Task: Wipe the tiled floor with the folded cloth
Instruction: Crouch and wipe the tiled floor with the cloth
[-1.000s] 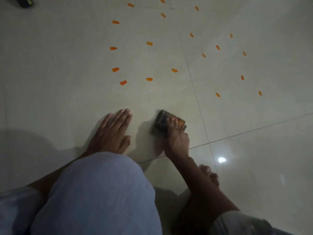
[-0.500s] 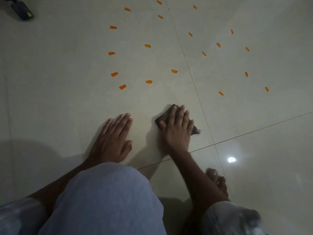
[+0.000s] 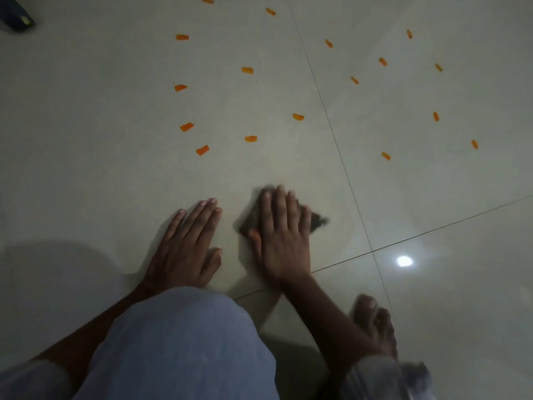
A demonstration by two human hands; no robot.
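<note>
My right hand point(image 3: 284, 235) lies flat with fingers spread on a dark folded cloth point(image 3: 249, 219), pressing it onto the pale tiled floor point(image 3: 101, 140). The cloth shows at the hand's left side and as a blurred corner at its right. My left hand point(image 3: 187, 243) rests palm down on the tile just left of the cloth, fingers together, holding nothing.
Several small orange marks point(image 3: 202, 150) dot the tiles ahead of the hands. Grout lines point(image 3: 340, 157) cross at the right. A lamp glare point(image 3: 404, 260) shines on the near right tile. My knee point(image 3: 178, 342) and bare foot point(image 3: 375, 321) are below. A dark object point(image 3: 16, 15) lies top left.
My right hand went from gripping the cloth with curled fingers to lying flat on it, and it has slid slightly left with the cloth. The left hand stays planted.
</note>
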